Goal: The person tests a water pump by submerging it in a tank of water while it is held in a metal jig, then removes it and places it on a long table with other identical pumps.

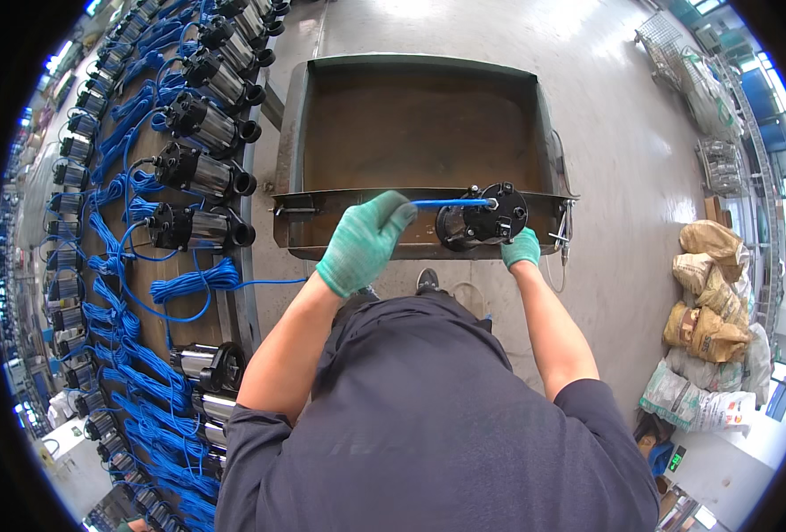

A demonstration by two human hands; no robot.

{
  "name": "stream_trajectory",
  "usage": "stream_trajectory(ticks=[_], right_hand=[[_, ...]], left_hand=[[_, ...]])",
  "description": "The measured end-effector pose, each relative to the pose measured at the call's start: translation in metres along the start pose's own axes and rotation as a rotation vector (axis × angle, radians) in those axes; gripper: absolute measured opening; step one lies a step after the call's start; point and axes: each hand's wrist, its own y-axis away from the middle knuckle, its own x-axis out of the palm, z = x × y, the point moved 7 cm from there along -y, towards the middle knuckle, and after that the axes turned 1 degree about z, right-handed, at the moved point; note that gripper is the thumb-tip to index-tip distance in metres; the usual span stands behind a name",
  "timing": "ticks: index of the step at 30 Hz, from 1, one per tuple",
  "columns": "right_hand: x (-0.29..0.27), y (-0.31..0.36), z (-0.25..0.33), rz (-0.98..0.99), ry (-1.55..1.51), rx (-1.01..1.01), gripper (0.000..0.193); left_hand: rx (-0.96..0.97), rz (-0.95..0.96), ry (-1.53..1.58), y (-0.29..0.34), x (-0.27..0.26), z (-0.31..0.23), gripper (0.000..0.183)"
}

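A submersible pump (482, 218) with a black top and a shiny metal body is over the near part of a rectangular metal tank (420, 62). From its top a blue cable (451, 203) runs left into my left hand (366, 244), whose gloved fingers are closed round it. My right hand (522, 248), also in a green glove, grips the pump at its near right side; the pump hides some of those fingers. The tank's inside looks brown, and a metal bar (357, 191) crosses it near my side.
On my left, a long bench (173, 330) carries rows of similar pumps (200, 170) and coiled blue cables (196, 280). Filled sacks (708, 328) are piled at the right, with wire baskets (721, 164) beyond. A thin hose (556, 282) hangs at the tank's right end.
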Motion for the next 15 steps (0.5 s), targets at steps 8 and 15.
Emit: stream_trajectory(ticks=[8, 15], right_hand=[[-0.01, -0.007, 0.007, 0.035, -0.041, 0.002, 0.028], [-0.061, -0.003, 0.073, 0.149, -0.418, -0.486, 0.047]], left_hand=[[-0.142, -0.095, 0.148, 0.003, -0.011, 0.027, 0.025], [-0.457, -0.471, 0.44, 0.061, -0.1, 0.097, 0.03]])
